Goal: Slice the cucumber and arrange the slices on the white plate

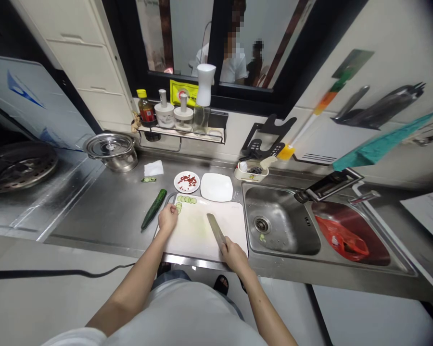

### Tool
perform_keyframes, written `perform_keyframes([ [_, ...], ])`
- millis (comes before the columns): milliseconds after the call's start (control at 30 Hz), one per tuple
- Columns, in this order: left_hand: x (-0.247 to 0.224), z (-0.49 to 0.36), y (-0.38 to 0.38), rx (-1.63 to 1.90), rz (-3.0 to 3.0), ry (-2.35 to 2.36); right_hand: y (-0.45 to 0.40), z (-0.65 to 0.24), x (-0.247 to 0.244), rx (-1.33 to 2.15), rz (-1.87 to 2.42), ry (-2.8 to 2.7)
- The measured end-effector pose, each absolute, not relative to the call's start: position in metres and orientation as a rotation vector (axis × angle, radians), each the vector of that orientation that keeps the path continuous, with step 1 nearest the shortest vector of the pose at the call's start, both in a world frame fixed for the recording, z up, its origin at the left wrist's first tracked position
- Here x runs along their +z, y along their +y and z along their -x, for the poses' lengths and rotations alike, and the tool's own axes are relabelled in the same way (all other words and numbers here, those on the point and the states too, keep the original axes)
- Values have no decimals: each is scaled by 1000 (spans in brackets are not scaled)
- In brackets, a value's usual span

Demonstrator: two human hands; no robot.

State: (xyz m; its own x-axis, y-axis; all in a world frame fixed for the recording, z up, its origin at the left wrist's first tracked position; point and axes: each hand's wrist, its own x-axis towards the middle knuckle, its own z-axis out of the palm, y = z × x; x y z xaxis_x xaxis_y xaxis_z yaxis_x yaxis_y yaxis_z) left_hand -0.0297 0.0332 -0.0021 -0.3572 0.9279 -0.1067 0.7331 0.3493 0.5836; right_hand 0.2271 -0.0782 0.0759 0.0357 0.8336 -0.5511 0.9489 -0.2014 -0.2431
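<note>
You saw white cutting board (202, 230) at frame centre, pale green cucumber slices (186, 199) along its top edge. Dark green cucumber (153, 208) lay left of it on grey steel counter (108, 211). White saucer (186, 182) held red bits; square plate (216, 187) was plain white. Knife (216, 232) blade was grey. Red bag (341, 240) sat in right sink basin (382, 250). Bottle (145, 108) at upper left had yellow cap.

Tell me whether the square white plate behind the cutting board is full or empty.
Empty: the square white plate shows a bare white surface, unlike the round dish beside it holding red pieces.
</note>
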Motion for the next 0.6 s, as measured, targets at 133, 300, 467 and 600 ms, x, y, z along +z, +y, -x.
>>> perform_keyframes([
  [133, -2, 30, 34, 597, -1468, 2208, -78, -228, 74, -890, -2118, 1870],
  [300, 1, 29, 33, 561, -1484, 2211, -78, -228, 73, -895, -2114, 1864],
  [467, 2, 29, 32, 550, -1516, 2203, -78, -228, 72, -899, -2121, 1869],
  [600, -2, 30, 33, 506, -1541, 2221, -77, -229, 72, -921, -2113, 1870],
])
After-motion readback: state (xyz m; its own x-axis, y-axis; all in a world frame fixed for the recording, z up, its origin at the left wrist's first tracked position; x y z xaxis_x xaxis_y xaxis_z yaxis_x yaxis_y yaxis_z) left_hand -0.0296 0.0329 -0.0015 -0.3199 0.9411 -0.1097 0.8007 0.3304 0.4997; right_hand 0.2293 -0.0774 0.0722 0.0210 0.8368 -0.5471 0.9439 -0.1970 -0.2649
